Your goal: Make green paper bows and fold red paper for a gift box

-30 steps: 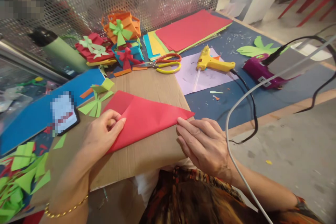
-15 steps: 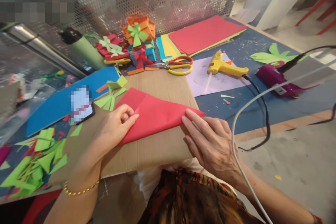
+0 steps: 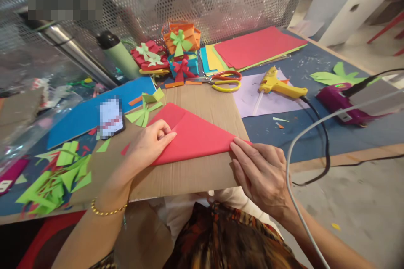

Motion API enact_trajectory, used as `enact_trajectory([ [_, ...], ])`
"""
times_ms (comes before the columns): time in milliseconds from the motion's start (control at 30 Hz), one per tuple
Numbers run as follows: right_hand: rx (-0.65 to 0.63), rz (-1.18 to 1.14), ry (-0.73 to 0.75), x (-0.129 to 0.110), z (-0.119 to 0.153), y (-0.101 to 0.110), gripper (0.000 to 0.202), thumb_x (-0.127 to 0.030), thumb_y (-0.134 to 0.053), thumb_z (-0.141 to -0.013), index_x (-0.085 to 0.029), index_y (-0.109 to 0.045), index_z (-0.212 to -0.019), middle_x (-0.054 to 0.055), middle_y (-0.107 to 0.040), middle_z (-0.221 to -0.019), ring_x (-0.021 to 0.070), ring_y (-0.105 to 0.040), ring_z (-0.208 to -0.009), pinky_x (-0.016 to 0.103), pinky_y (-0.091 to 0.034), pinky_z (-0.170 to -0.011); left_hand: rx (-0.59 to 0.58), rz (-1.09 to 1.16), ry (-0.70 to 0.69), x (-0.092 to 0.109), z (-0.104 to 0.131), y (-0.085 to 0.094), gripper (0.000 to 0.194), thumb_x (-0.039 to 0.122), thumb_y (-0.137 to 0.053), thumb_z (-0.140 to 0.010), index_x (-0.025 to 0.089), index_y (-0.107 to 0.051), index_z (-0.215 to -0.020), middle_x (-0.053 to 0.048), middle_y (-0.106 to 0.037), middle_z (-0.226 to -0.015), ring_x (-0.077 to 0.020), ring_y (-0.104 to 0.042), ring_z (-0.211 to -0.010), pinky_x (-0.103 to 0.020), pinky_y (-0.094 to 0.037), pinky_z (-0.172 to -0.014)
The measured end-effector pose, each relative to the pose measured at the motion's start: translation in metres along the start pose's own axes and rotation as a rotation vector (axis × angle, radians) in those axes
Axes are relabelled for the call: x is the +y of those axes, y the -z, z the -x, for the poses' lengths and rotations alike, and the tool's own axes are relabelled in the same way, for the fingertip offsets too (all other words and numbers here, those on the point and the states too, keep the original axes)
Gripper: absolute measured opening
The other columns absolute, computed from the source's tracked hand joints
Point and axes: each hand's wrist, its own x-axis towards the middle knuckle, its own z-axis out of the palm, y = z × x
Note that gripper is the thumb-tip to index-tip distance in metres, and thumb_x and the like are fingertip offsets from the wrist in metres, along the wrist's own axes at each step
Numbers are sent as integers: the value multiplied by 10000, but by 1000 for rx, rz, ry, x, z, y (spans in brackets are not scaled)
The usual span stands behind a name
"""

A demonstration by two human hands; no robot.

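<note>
We see a folded sheet of red paper point(image 3: 202, 136) lying on cardboard point(image 3: 189, 176) over the bench point(image 3: 268, 138). The left hand point(image 3: 150, 145) rests curled on it, though we cannot quite tell whether it pinches the sheet; the right hand point(image 3: 261, 172) lays fingertips near the pointed end. Beyond, we see scissors point(image 3: 226, 86) and a yellow glue gun point(image 3: 284, 87) on lilac paper point(image 3: 244, 103).

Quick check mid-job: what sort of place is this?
Probably a paper-craft work area, though I can't tell whether at home or in a workshop. The yellow glue gun, the scissors and the heap of green paper scraps suggest it.
</note>
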Motion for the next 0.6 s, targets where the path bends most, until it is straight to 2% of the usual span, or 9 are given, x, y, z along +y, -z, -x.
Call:
enact_trajectory([
  [167,-6,0,-12,0,3,2,331,-144,-636,-976,-99,-688,-1299,185,-761,-1287,263,-647,-1032,426,-503,-871,12,-2,13,2,-2,1,320,569,-533,-790,250,-550,-775,28,-580,-617,-172,-514,-595,-304,-327,-584],
  [367,-6,18,-38,-2,6,5,302,-158,-616,-979,-105,-721,-1257,141,-745,-1086,244,-611,-963,409,-489,-841,20,-15,34,6,-1,3,296,546,-557,-770,252,-546,-734,28,-547,-557,-171,-489,-559,-293,-307,-561],
  [600,-35,25,-73,-5,9,5,290,-170,-615,-989,-116,-727,-1251,131,-749,-1108,243,-609,-1009,410,-453,-868,18,-27,39,10,-3,4,279,528,-564,-769,255,-542,-714,27,-543,-540,-175,-486,-552,-296,-315,-560],
])
